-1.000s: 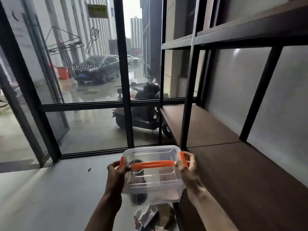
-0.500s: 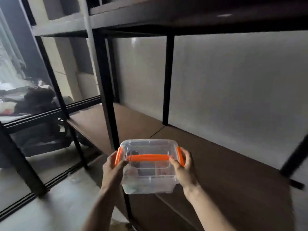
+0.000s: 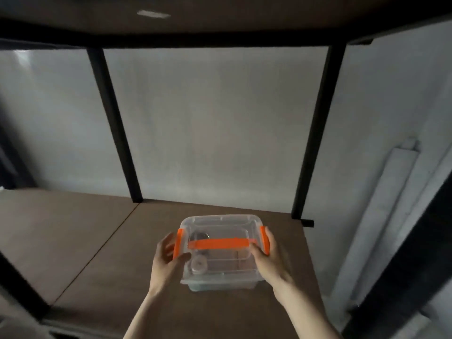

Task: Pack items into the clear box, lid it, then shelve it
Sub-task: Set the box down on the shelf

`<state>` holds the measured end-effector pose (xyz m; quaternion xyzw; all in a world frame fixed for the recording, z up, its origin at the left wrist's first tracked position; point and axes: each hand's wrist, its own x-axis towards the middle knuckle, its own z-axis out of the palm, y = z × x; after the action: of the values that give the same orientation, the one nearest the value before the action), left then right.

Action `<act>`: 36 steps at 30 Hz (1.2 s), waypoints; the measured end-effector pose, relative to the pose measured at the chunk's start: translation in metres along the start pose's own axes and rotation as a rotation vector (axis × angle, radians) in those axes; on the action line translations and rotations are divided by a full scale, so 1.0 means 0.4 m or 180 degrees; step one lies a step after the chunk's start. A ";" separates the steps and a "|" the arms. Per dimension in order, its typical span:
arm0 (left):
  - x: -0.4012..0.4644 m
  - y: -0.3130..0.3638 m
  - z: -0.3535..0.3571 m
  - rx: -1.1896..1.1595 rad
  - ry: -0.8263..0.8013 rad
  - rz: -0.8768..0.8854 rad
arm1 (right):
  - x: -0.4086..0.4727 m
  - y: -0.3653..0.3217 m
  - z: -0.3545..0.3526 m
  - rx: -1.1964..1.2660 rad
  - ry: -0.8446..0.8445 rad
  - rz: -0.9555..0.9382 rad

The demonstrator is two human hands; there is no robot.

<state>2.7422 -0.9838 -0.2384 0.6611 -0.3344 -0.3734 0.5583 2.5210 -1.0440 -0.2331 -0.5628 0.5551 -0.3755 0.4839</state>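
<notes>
The clear box (image 3: 221, 266) has its lid on, with an orange handle (image 3: 217, 243) across the top and an orange clip at each end. It sits low on the brown shelf board (image 3: 97, 241); I cannot tell if it rests on the board. Dim round items show through its left half. My left hand (image 3: 166, 264) is on the box's left end, fingers spread behind the clip and thumb on the front. My right hand (image 3: 269, 263) grips the right end over the other clip.
Two black uprights (image 3: 115, 128) (image 3: 315, 133) stand at the back of the shelf against a pale wall. The upper shelf (image 3: 220, 23) hangs dark overhead. A white duct (image 3: 381, 204) leans along the wall at the right. A seam splits the board left of the box.
My view has swung right, from the window to face the shelf bay. Both hands have carried the box forward and down over the shelf board.
</notes>
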 end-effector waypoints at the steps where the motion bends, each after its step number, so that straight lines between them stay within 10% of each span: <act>1: -0.007 -0.002 0.020 0.0125 -0.0014 -0.0020 | -0.001 0.015 -0.015 -0.0103 0.0072 0.0076; 16: 0.082 -0.167 -0.067 0.0330 -0.1015 -0.0272 | -0.036 0.245 0.140 -0.0819 0.0578 0.1158; 36: 0.098 -0.282 -0.047 0.1245 -0.0544 -0.0180 | -0.066 0.258 0.158 -0.1302 0.0761 0.0704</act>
<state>2.7810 -0.9911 -0.3526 0.7319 -0.4280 -0.3716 0.3782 2.5522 -1.0012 -0.3450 -0.5364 0.7309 -0.2641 0.3291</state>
